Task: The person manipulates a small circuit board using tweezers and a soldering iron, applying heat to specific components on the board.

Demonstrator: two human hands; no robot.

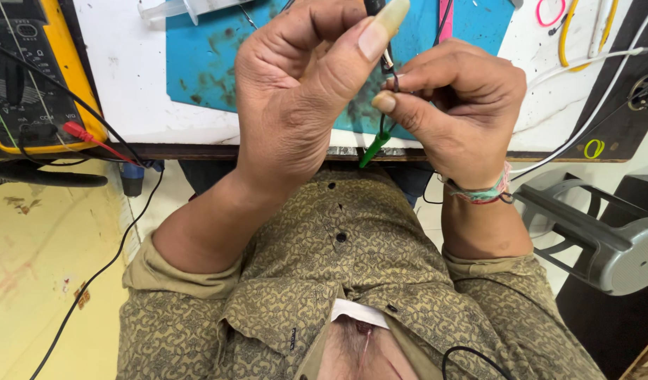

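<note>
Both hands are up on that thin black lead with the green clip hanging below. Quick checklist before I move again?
1. Left hand pinching the black lead: ok.
2. Right hand fingertips on the same lead: ok.
3. Green clip hanging free under the hands: ok.
4. Clip open or closed: cannot tell.
5. Red probe plug seated at the yellow multimeter: cannot tell.
6. Work held over the blue mat: ok.

The mat (211,63) on the far surface (127,77) looks like matt blue rubber, stained and scuffed; the surface itself is white and smudged. The green clip (374,149) is glossy plastic. The meter (35,77) at left has a yellow rubbery shell. The shirt (352,281) is patterned woven cloth, and the stool (605,239) at right is smooth grey plastic.
</note>
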